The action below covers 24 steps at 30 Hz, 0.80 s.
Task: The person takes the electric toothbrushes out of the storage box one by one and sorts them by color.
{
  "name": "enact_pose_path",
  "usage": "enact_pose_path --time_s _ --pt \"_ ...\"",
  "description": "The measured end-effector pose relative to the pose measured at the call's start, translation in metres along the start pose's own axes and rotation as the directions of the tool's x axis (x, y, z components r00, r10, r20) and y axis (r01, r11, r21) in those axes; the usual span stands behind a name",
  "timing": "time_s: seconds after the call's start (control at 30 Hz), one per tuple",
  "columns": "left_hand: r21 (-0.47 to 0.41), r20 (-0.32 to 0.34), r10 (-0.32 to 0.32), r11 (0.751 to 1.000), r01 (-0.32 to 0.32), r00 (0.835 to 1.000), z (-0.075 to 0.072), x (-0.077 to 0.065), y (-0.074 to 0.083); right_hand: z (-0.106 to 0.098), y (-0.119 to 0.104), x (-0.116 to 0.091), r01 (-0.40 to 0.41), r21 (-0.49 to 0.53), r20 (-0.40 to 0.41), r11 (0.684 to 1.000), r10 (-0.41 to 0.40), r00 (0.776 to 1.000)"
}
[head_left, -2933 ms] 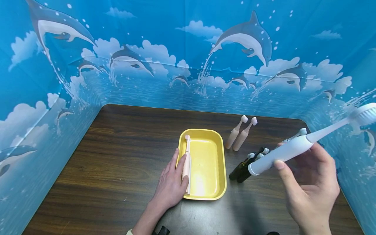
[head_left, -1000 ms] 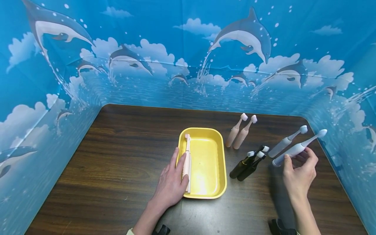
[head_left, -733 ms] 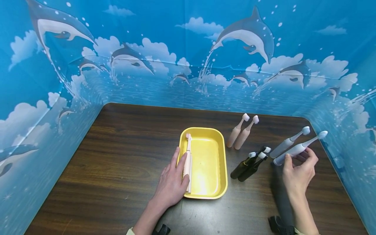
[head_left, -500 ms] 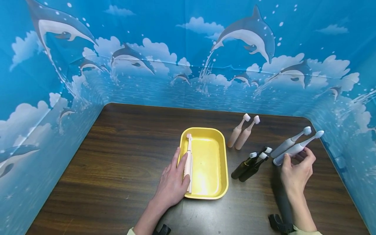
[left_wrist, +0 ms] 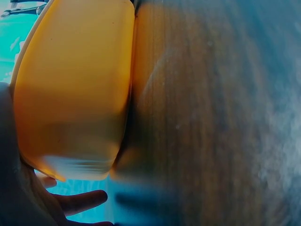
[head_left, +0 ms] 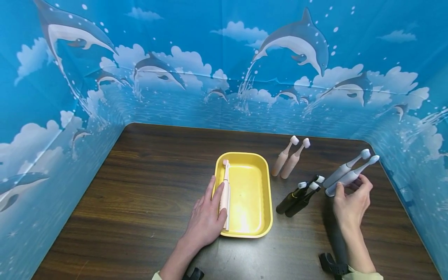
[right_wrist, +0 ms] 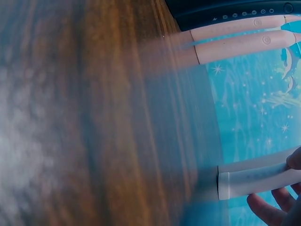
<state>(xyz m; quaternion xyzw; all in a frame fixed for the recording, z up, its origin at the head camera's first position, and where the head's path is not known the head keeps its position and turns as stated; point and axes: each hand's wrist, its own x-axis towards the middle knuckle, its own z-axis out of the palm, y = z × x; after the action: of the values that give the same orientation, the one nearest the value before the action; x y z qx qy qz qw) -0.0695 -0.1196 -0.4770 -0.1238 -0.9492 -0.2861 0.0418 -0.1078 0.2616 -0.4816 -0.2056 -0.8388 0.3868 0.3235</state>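
Note:
My right hand [head_left: 353,202] pinches a white electric toothbrush [head_left: 344,182] between thumb and fingers; its base is down at the table. A second white electric toothbrush [head_left: 337,174] stands close behind it. In the right wrist view, the held toothbrush's lower handle [right_wrist: 258,181] shows next to my fingertips. My left hand [head_left: 206,217] rests over the left rim of a yellow tray [head_left: 268,194], its fingers fairly straight. A pale pink toothbrush [head_left: 227,184] lies along the tray's left side, partly hidden by this hand. The left wrist view shows the tray's outer wall [left_wrist: 75,84].
Between the tray and my right hand, three black electric toothbrushes [head_left: 298,204] stand in a tight group. Behind them are two pink ones, left [head_left: 280,162] and right [head_left: 291,164]. A blue dolphin-print curtain [head_left: 196,101] surrounds the dark wooden table [head_left: 147,179].
My right hand has lowered the white toothbrush from mid-air to the table, then brought it left, closer to the other white one. My left hand has stayed on the tray.

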Motion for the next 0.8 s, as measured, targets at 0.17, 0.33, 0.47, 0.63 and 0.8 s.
enact_pose_path --time_s 0.17,0.33,0.47,0.63,0.8 --pt "0.005 -0.002 -0.002 1.0 0.002 1.0 0.0 0.0 0.0 0.0 -0.001 0.0 0.02 -0.001 0.018 1.0 -0.02 1.0" --pt "0.005 -0.002 0.001 1.0 -0.001 1.0 0.0 0.0 0.0 0.001 -0.001 -0.001 0.022 -0.016 0.018 1.0 -0.021 1.0" --pt "0.006 -0.002 0.001 1.0 -0.001 1.0 0.0 0.0 0.0 0.001 -0.001 -0.002 0.02 -0.01 0.008 1.0 -0.02 1.0" --pt "0.003 -0.002 0.002 1.0 -0.002 1.0 0.0 0.0 0.0 -0.002 -0.008 -0.003 0.028 0.006 -0.013 1.0 -0.028 1.0" --pt "0.003 -0.008 0.004 1.0 -0.004 1.0 0.0 0.0 0.0 -0.01 -0.021 -0.001 0.068 0.126 -0.12 0.99 -0.052 0.991"
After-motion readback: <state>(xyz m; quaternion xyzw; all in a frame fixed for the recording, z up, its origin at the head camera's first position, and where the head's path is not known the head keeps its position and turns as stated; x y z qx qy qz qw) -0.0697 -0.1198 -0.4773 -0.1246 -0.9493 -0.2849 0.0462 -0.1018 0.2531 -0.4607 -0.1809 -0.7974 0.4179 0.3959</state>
